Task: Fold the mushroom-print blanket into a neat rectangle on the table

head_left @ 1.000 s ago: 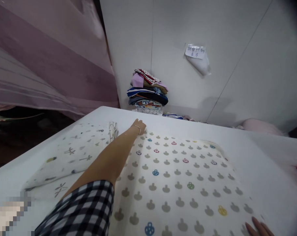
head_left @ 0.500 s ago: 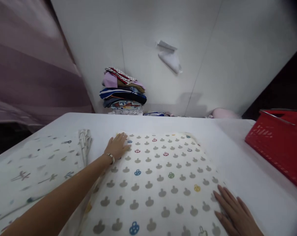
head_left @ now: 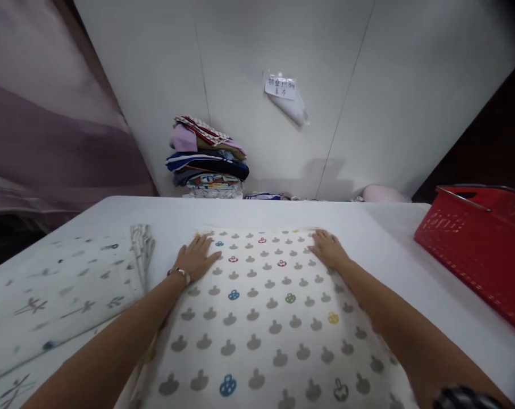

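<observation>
White table [head_left: 283, 213]; my left hand [head_left: 195, 258], right hand [head_left: 327, 248], fingers loosely spread at far corners of mushroom-print cloth [head_left: 261, 309]; best press evenly

A white rectangular paper sign [head_left: 280, 87] at upper centre bears two lines of handwritten Chinese, too blurred to read surely; pale marks [head_left: 443, 223] on the red plastic basket [head_left: 481, 258], right, are unreadable.
</observation>
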`<action>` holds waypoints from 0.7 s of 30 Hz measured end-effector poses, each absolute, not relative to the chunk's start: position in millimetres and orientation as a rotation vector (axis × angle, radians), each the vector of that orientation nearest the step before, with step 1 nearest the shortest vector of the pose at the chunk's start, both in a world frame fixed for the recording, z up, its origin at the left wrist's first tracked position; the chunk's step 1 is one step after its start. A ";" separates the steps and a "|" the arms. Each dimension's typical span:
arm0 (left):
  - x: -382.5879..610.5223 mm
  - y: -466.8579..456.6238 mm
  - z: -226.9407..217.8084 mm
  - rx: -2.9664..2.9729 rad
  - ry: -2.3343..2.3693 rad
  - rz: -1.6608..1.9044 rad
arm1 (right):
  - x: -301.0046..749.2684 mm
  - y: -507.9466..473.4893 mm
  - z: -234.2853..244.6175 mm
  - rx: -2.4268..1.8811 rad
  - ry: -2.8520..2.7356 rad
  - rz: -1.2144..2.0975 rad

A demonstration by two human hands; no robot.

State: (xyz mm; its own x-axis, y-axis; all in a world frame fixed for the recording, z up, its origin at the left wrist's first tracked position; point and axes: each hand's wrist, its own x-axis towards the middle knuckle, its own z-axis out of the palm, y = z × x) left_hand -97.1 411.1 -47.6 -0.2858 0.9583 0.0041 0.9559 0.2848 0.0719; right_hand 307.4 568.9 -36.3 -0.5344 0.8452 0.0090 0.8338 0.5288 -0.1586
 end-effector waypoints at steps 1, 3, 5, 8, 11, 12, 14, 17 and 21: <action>-96.8 410.7 -47.5 1.854 2.482 0.090 | 307.6 579.6 -40.1 -1.523 -2.643 0.221; -96.8 410.6 -47.7 1.842 2.477 0.081 | 310.1 592.6 -46.4 -1.570 -2.618 0.249; -97.2 411.4 -47.6 1.819 2.477 0.076 | 313.1 594.7 -49.2 -1.563 -2.628 0.277; -97.1 413.3 -45.0 1.800 2.464 0.086 | 321.1 581.7 -48.2 -1.540 -2.649 0.305; -93.7 409.0 -38.5 1.771 2.458 0.162 | 345.8 555.1 -49.3 -1.512 -2.592 0.293; -91.4 404.1 -36.0 1.758 2.467 0.212 | 359.4 544.1 -51.2 -1.505 -2.553 0.296; -84.8 386.9 -32.0 1.737 2.488 0.306 | 393.1 519.0 -57.2 -1.503 -2.470 0.337; -70.6 342.8 -30.1 1.738 2.490 0.330 | 448.2 474.7 -68.9 -1.518 -2.415 0.400; -45.0 266.7 -30.0 1.700 2.514 0.299 | 497.7 410.8 -79.7 -1.489 -2.404 0.374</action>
